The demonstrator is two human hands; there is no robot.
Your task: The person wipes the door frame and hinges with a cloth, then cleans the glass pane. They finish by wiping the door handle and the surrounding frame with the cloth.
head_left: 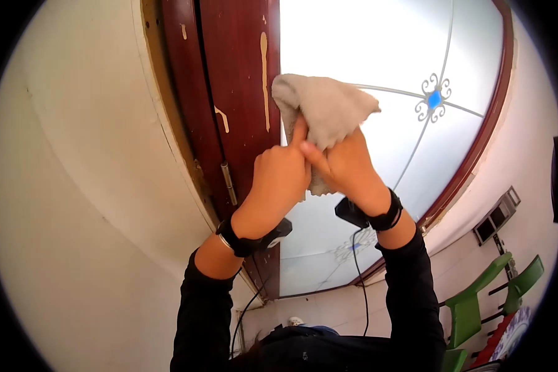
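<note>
A grey-beige cloth point(331, 105) is held up between my two hands, before a door with a dark red frame and a frosted glass panel point(353, 37). My left hand point(281, 177) is closed on the cloth, its index finger pointing up against the folds. My right hand point(350, 164) grips the cloth's right side, the thumb reaching across toward the left fingers. Part of the cloth hangs below between the hands. Black straps with small black devices sit on both wrists, and cables run down from them.
The dark red door frame point(238, 80) has peeled pale patches and a metal hinge point(229, 183). A pale wall point(86, 186) rises at the left. Green chairs point(471, 304) stand at the lower right, near a small metal rack point(498, 216).
</note>
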